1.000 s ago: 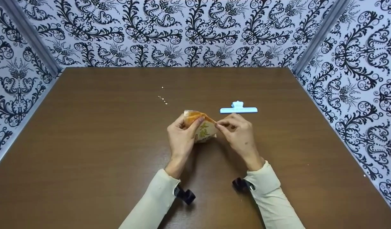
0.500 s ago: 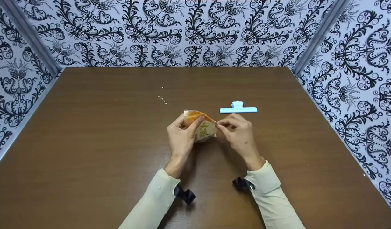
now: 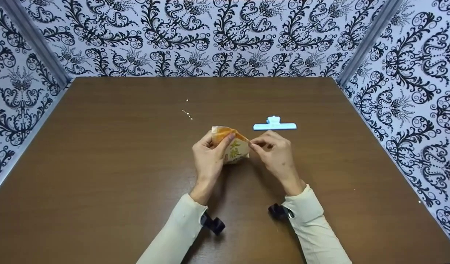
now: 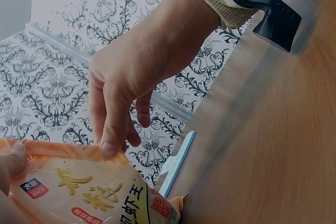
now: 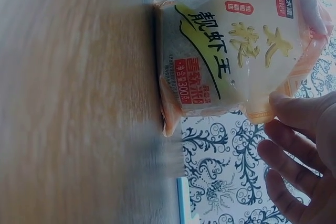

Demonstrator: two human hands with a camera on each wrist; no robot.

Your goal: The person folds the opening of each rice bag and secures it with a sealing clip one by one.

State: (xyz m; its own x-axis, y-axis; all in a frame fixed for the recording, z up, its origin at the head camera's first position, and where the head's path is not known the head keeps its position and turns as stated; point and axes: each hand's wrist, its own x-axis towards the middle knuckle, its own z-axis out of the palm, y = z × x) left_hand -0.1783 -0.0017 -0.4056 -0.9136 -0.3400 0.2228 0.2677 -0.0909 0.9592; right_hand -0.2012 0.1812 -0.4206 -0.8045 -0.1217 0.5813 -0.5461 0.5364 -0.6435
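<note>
A small plastic rice bag [image 3: 236, 151] with Chinese lettering and an orange top stands on the table, its top edge folded over. My left hand [image 3: 209, 157] grips the left part of the fold, thumb on the near side. Between thumb and forefinger, my right hand [image 3: 278, 154] pinches the right end of the fold. In the right wrist view the lower end of the bag [image 5: 210, 61] meets the table, and the right hand's other fingers [image 5: 289, 161] are loosely curled. Just beyond the right hand lies a light blue bag clip [image 3: 274, 127].
Several small white grains [image 3: 188, 116] are scattered on the brown table [image 3: 118, 165] beyond the left hand. One more white speck [image 3: 419, 201] is near the right edge. Patterned walls [image 3: 225, 40] border the table at the back and both sides.
</note>
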